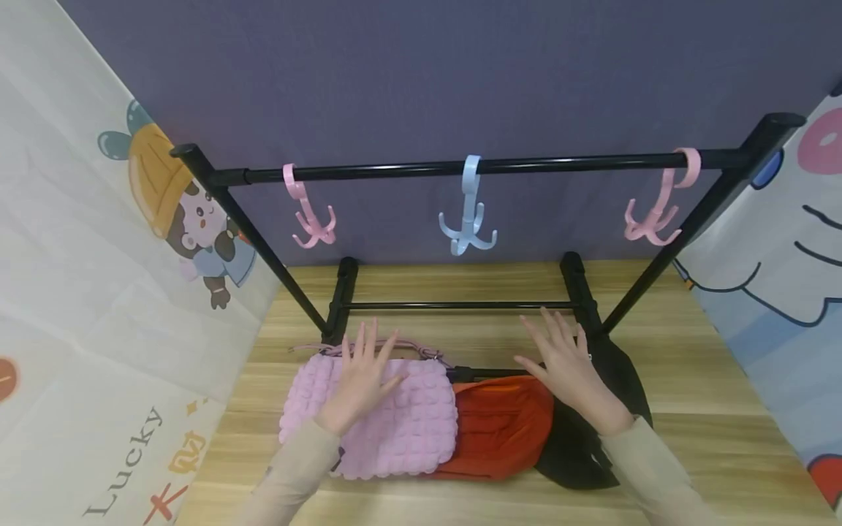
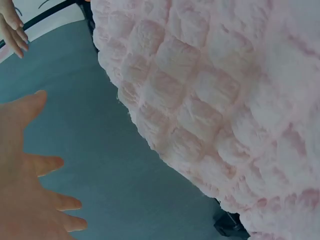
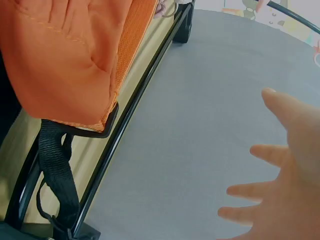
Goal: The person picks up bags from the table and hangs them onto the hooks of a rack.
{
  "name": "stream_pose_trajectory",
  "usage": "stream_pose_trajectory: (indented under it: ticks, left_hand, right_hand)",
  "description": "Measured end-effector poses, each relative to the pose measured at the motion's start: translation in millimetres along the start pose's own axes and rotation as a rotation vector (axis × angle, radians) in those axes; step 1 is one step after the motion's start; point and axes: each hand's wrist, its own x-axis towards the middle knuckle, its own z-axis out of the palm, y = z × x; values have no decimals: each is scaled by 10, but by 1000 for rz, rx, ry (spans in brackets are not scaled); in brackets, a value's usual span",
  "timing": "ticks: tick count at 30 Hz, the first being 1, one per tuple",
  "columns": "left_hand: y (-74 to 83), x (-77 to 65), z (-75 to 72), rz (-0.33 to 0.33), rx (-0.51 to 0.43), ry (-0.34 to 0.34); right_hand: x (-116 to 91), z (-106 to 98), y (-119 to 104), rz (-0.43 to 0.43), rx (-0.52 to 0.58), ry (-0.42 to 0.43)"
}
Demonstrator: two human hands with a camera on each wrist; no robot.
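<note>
My left hand (image 1: 362,383) is held with fingers spread over a puffy pink bag (image 1: 421,424), holding nothing. In the left wrist view the pink bag (image 2: 185,90) fills the right side, apart from the spread fingers (image 2: 47,164). My right hand (image 1: 566,365), also spread and holding nothing, is above a black bag (image 1: 572,453). Between the two lies an orange-red bag (image 1: 503,427), partly covered by the pink one. The right wrist view shows the orange bag (image 3: 60,65) with a black strap (image 3: 57,170), away from my right hand (image 3: 295,180).
A black rack stands behind the bags; its top bar (image 1: 388,171) carries a pink hook (image 1: 312,219) at left, a blue hook (image 1: 469,212) in the middle and another pink hook (image 1: 654,212) at right. Printed cloths (image 1: 59,241) flank the wooden surface (image 1: 697,394), with a dark panel (image 1: 395,80) behind.
</note>
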Motion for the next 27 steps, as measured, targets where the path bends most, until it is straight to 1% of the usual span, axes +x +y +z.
stream_pose_trajectory:
  ticks: [4,7,12,13,16,19,20,23,27]
  left_hand:
    - [-24,16,-33,11,23,-25]
    - [-40,25,-62,21,45,-31]
    - [-75,28,-103,76,27,6]
    - [-127,40,-47,100,42,28]
    - [-165,58,-59,121,29,36]
    - [-210,96,-75,115,26,-2]
    - [-187,104,-140,96,11,-34]
    - [-238,165,-154,71,37,-82]
    - [-294,246,-173,47,35,-107]
  right_hand:
    - [65,31,-29,-15,-4,-5]
    - [116,54,-53,-24,-5,-23]
    - [195,99,-105,-57,-2,-35]
    - [208,110,-118,-68,-3,-34]
    - [251,150,-165,-98,13,-31]
    - [295,196,-217,-134,16,-27]
    - [310,210,-236,-143,17,-31]
    - [366,258,-290,-173,10,-45]
    - [461,323,-373,-214,10,-81]
